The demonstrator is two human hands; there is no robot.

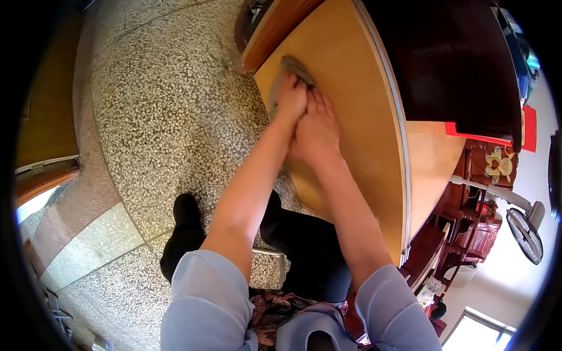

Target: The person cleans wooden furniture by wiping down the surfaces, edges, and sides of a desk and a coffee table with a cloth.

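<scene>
A grey cloth (pixel 297 68) lies against a yellow-brown wooden panel (pixel 357 111), near the panel's left edge. My left hand (pixel 290 100) is closed on the cloth, and some of the fabric shows beyond the knuckles and along the hand's left side. Right beside it, my right hand (pixel 318 124) lies flat against the panel with its fingers stretched out toward the cloth. The two hands overlap at the thumb side in this view. Both forearms reach forward from light blue sleeves.
Speckled terrazzo floor (pixel 170 99) spreads to the left, with my dark shoe (pixel 187 209) on it. A metal strip (pixel 386 76) edges the panel. Beyond it stand a dark cabinet (pixel 451 64), a fan (pixel 524 234) and red-brown wooden furniture (pixel 474 234).
</scene>
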